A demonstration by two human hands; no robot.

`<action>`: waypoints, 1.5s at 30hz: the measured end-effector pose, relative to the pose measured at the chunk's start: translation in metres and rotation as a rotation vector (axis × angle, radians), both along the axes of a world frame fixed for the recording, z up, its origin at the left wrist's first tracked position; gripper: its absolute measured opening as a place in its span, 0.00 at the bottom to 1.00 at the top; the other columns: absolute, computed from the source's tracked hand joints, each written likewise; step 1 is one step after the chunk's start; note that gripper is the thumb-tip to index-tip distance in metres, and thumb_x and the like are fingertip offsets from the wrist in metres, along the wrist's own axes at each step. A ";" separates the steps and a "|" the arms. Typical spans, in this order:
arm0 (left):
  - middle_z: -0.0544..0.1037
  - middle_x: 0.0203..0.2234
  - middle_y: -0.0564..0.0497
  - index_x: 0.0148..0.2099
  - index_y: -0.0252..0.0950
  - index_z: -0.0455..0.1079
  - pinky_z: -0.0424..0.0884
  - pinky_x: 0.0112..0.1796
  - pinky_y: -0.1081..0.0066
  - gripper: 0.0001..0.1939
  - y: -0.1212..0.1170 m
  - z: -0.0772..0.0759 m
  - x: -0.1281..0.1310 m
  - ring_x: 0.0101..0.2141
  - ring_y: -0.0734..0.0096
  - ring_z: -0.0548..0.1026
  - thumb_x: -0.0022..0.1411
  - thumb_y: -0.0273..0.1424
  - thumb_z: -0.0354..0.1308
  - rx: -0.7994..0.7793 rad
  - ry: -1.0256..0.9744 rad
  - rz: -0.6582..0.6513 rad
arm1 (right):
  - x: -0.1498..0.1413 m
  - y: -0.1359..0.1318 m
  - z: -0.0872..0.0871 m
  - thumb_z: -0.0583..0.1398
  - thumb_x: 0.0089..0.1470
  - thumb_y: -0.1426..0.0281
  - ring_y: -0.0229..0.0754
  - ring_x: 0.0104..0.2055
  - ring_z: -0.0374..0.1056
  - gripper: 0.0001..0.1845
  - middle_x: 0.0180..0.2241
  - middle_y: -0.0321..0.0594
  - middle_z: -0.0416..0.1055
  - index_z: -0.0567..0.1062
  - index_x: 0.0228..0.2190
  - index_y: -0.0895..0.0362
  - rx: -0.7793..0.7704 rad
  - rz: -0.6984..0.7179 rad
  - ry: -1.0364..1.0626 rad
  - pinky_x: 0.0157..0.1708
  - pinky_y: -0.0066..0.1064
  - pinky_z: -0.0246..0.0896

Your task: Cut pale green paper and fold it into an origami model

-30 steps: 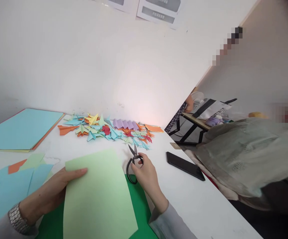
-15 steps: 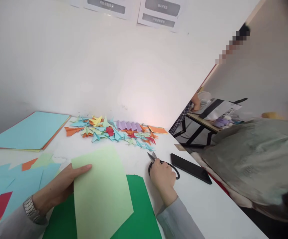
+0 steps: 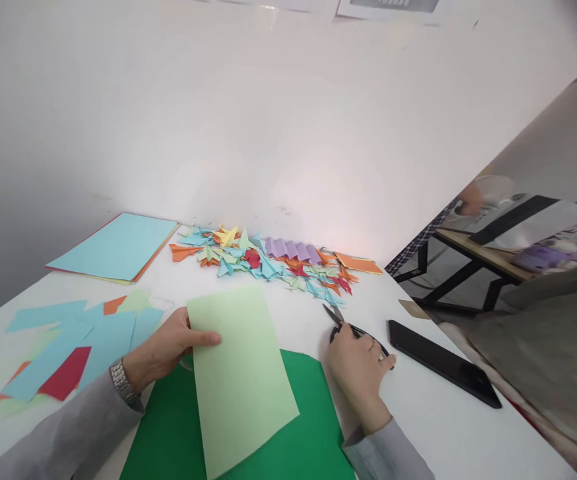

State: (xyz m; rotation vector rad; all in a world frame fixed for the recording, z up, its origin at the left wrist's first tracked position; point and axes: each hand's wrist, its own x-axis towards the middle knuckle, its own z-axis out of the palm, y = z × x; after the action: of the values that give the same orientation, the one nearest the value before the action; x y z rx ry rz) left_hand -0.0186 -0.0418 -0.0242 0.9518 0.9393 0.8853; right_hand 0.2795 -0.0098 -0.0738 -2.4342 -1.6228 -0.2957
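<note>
Pale green paper (image 3: 243, 380) lies before us over the dark green sheet (image 3: 313, 400) on the white table (image 3: 438, 433), its long axis running near to far, the far end leaning slightly left. Our left hand (image 3: 166, 343) is closed on its left edge, thumb on top, the other fingers mostly hidden behind. Our right hand (image 3: 361, 367) curls over the black-handled scissors (image 3: 333, 315); whether it grips them we cannot tell. Their metal blades part slightly and point far left. Beyond, we see a heap of sharply folded paper shapes (image 3: 267, 268) with a pleated purple strip (image 3: 293, 251). Straight-edged cut pieces (image 3: 111, 340) overlap at left, nearer than a flat paper stack (image 3: 118, 247). Far right, a white-and-black bag (image 3: 543, 223) sits on a wood-topped bench (image 3: 483, 257), its contents hidden from us.
</note>
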 end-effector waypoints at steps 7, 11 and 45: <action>0.81 0.35 0.45 0.43 0.33 0.73 0.73 0.38 0.65 0.19 0.005 -0.002 0.003 0.37 0.59 0.78 0.48 0.32 0.67 -0.003 0.045 0.038 | -0.039 -0.020 0.027 0.50 0.57 0.52 0.49 0.41 0.67 0.26 0.40 0.49 0.73 0.76 0.41 0.58 -0.197 0.695 1.342 0.37 0.37 0.62; 0.81 0.34 0.46 0.41 0.34 0.73 0.73 0.35 0.66 0.17 0.005 -0.002 0.007 0.35 0.60 0.77 0.50 0.37 0.65 0.014 0.109 0.053 | -0.047 -0.028 0.029 0.63 0.45 0.53 0.37 0.24 0.61 0.21 0.22 0.37 0.69 0.75 0.24 0.60 -0.405 0.641 1.611 0.26 0.28 0.55; 0.62 0.58 0.42 0.65 0.42 0.47 0.67 0.47 0.61 0.39 0.012 0.031 -0.008 0.50 0.55 0.68 0.54 0.38 0.60 0.382 0.563 -0.023 | -0.037 -0.023 0.037 0.67 0.44 0.61 0.44 0.33 0.73 0.16 0.33 0.40 0.78 0.76 0.35 0.56 0.054 0.535 2.041 0.36 0.34 0.66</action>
State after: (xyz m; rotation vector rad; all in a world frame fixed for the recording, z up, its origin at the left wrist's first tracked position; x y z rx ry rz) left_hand -0.0268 -0.0299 0.0069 1.5887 1.2526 0.8034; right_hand 0.2424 -0.0324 -0.0371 -0.8677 -0.8650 1.5458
